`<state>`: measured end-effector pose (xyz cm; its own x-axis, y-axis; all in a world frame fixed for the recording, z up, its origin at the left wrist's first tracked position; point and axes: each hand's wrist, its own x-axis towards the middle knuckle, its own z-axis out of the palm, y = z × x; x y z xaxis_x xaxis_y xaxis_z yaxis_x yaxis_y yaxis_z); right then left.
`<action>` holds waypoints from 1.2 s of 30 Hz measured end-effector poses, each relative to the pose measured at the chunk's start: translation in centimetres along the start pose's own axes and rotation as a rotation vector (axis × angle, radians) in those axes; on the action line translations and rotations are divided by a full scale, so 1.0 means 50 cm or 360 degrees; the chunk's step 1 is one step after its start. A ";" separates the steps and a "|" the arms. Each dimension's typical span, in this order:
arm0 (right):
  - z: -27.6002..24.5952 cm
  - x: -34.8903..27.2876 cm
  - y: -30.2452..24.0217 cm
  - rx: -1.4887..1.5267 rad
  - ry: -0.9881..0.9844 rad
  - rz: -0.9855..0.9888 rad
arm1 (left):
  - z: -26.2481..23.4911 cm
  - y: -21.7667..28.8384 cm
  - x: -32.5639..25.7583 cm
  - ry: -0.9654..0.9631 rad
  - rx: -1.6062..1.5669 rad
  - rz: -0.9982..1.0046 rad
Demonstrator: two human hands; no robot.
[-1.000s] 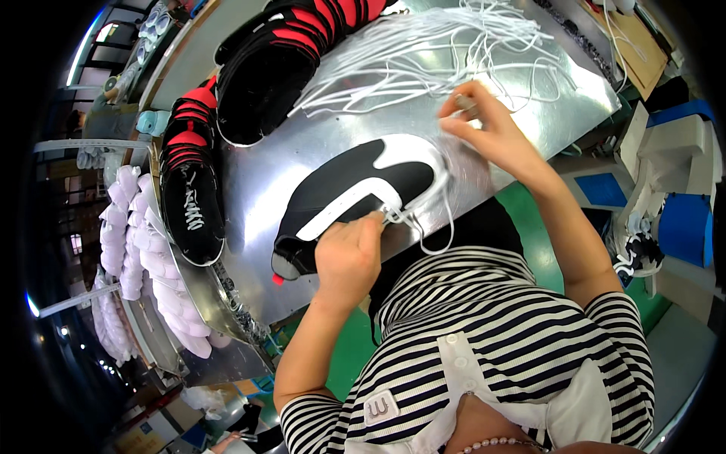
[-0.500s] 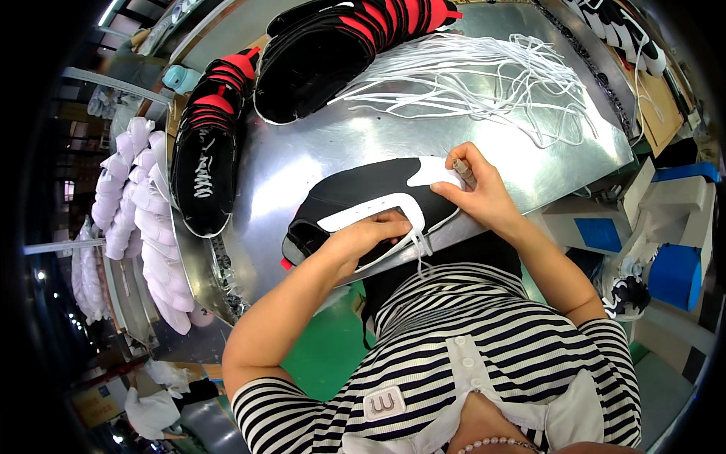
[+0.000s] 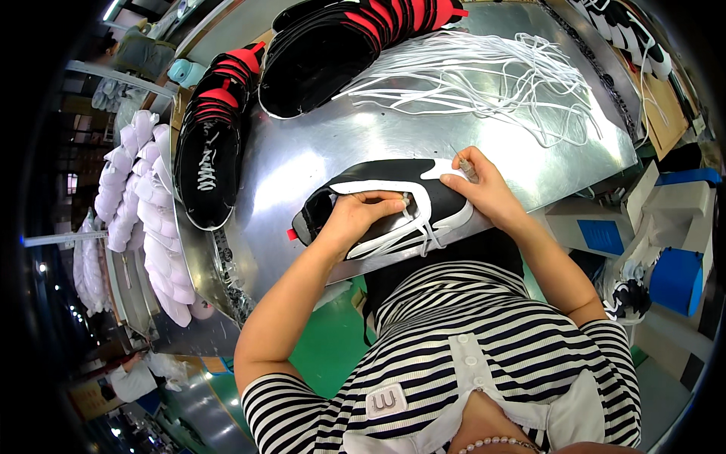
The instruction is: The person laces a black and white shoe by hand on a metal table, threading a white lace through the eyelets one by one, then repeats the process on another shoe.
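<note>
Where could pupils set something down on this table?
The table is bare between the left black-and-red stack, white laces and shoe upper, and between the laces and right forearm. Crowded: far side, under the other stack and laces; near edge, under the upper.

Metal table [image 3: 302, 163] | black-white shoe upper [image 3: 393, 172] | white lace bunch [image 3: 484, 79] | stacked black-red uppers [image 3: 325, 60]

At the frame's lower centre we wear a striped black-and-white short-sleeved shirt [image 3: 431, 348], white-collared, and a pearly bead necklace [image 3: 495, 440].
</note>
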<state>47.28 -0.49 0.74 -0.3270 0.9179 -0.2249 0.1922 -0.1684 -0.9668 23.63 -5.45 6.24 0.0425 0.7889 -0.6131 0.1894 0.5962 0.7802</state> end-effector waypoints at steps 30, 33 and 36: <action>-0.065 0.006 -0.029 -0.1266 0.0541 -0.0870 | 0.020 0.088 -0.131 0.0167 0.0040 0.1079; -0.017 -0.001 -0.053 -0.0861 0.0281 -0.0719 | -0.004 0.029 -0.110 0.0333 -0.0086 0.1053; 0.024 0.001 -0.067 -0.0928 0.0113 -0.0681 | -0.010 -0.011 -0.104 0.0523 -0.0178 0.1025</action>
<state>45.49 -0.30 3.84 -0.4272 0.8849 0.1859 0.5296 0.4115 -0.7418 22.80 -9.78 9.06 -0.1881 0.9818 0.0269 0.1240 -0.0035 0.9923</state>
